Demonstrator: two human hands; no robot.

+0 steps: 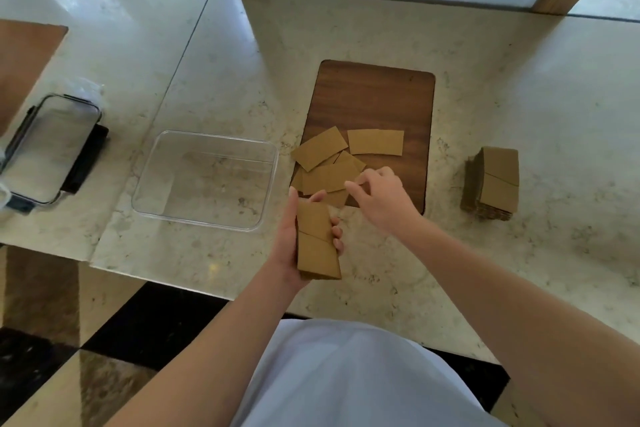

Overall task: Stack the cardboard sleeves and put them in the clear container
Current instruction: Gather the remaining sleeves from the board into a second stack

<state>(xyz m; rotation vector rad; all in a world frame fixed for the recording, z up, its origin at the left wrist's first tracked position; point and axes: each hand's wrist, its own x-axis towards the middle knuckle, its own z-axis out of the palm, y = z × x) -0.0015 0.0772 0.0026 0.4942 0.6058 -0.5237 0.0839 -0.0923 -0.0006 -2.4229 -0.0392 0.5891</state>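
Note:
Several flat brown cardboard sleeves [329, 163] lie scattered and overlapping on the near end of a dark wooden board [374, 97]. My left hand [289, 243] grips a small stack of sleeves [317, 246] just in front of the board, above the counter. My right hand [384, 198] hovers over the near right of the loose sleeves, fingers spread and curled down toward them, nothing in it. The clear container [152, 184] stands to the left of the board with nothing inside it.
A taller stack of sleeves [495, 184] stands on the marble counter at the right. A lidded container [52, 149] with black clips sits at the far left. The counter's front edge runs just below my left hand, with tiled floor beneath.

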